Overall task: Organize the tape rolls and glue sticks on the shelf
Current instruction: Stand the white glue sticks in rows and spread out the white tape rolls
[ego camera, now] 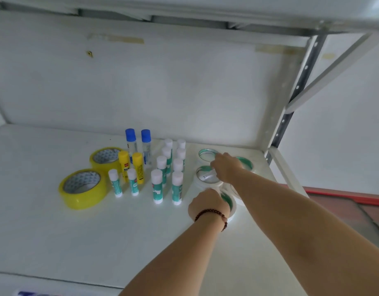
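Note:
On the white shelf [56, 236] stand two yellow tape rolls [82, 188] at the left, then blue-capped, yellow and white-and-teal glue sticks [156, 189] upright in rows. To their right lies a cluster of white tape rolls with green cores [206, 154]. My left hand [207, 205], a bead bracelet on its wrist, grips the nearest white roll [229, 201], which is tilted on edge. My right hand [226, 167] reaches over the cluster, fingers closed on the rim of a middle white roll [202, 176]. The rolls under my right forearm are partly hidden.
The shelf's back panel [141, 92] rises behind the items. A perforated metal upright [291, 99] and a diagonal brace stand at the right corner, the upper shelf overhead. Beyond the right edge lies a floor with a red strip [344, 195].

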